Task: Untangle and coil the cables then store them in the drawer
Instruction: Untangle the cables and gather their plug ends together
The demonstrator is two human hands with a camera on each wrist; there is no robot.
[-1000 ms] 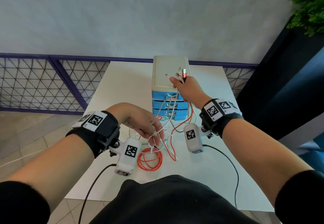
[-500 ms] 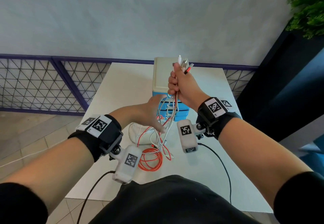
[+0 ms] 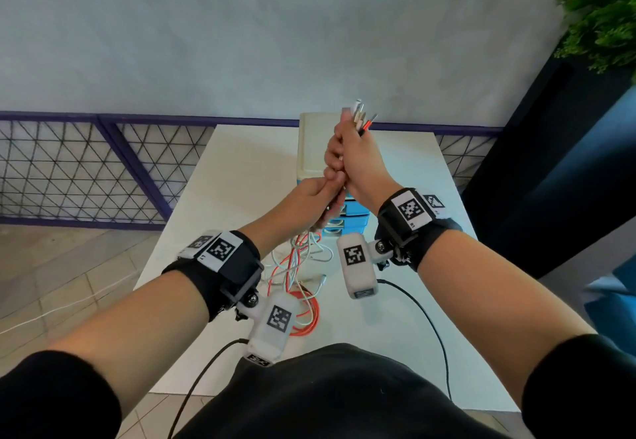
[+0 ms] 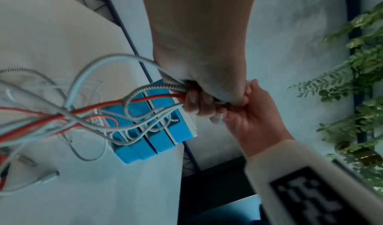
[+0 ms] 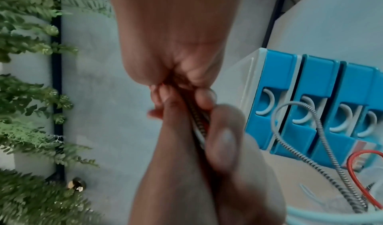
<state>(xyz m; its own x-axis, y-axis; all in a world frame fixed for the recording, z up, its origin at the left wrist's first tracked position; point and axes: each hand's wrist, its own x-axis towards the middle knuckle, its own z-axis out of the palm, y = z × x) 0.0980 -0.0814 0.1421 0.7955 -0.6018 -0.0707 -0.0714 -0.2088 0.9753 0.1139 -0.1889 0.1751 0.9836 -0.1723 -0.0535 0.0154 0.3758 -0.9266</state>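
My right hand (image 3: 347,160) is raised above the table and grips a bundle of white, braided and orange cables (image 4: 107,107) just below their plug ends (image 3: 359,117), which stick up from the fist. Directly beneath it, my left hand (image 3: 320,197) closes round the same bundle (image 5: 199,123), its fingers touching the right fist. The cables hang down in a tangle to an orange coil (image 3: 306,311) lying on the white table (image 3: 223,177). Behind the hands stands the small drawer unit (image 3: 311,142) with blue drawer fronts (image 5: 311,107), all shut.
Loose plug ends (image 4: 41,177) lie on the table near the coil. A purple mesh railing (image 3: 86,167) runs behind the table. A leafy plant (image 3: 602,15) on a dark planter stands at the right. Black wires from the wrist cameras trail over the table's near edge.
My right hand has lifted the plug ends higher, off the top of the drawer unit. My left hand has slid up the hanging cables from near the table to just under the right fist.
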